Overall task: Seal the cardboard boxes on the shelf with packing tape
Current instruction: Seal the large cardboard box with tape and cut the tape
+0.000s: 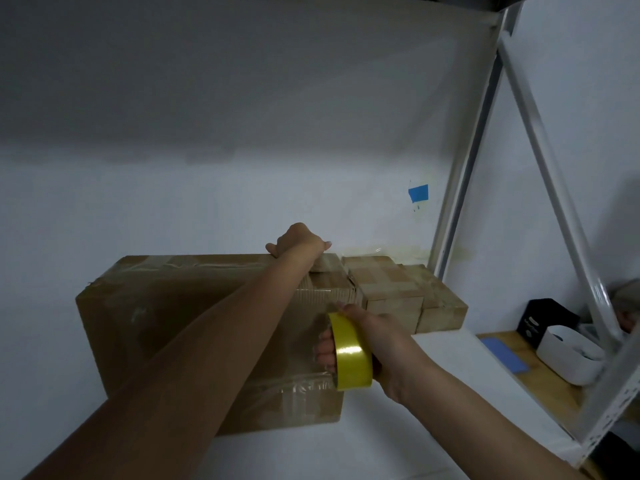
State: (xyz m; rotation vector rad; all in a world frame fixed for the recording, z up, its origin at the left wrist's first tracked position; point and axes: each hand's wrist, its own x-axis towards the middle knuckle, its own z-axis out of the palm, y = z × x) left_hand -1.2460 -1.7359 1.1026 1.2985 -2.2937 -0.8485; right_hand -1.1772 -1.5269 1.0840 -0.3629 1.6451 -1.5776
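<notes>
The left hand (pixel 298 244) grips the far top edge (12 o'clock) of the large box (pixel 173 323) on the shelf (pixel 450 362). The right hand (pixel 375 344) clasps the yellow tape roll (pixel 349 356) against its front, toward 4 o'clock.

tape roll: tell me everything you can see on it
The tape roll is a glossy yellow ring, outer band facing the camera. The right hand grips it, fingers through the core, thumb over the top. It is held on edge at the front face of the large cardboard box, near the box's right edge; a free tape end cannot be made out.
</notes>
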